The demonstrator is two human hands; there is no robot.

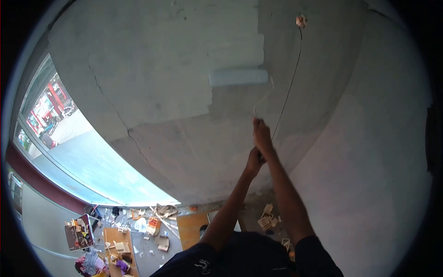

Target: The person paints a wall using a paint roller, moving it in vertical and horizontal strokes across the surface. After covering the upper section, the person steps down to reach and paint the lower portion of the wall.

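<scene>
A paint roller (238,77) with a pale sleeve lies against the grey wall above me. Its thin wire frame runs down on the right to the handle, which both my hands grip. My right hand (262,136) is closed around the upper part of the handle. Just below it, my left hand (254,162) is wrapped round the lower part. Lighter paint (152,87) covers the surface left of and above the roller, with a stepped edge against the darker grey (318,60).
A thin black wire (292,83) hangs from a fitting (301,21) close to my right hand. A crack (108,101) crosses the left part. A window (60,115) is at left. Below are a wooden table (193,229), a cluttered tray (74,237) and scattered wood pieces (266,217).
</scene>
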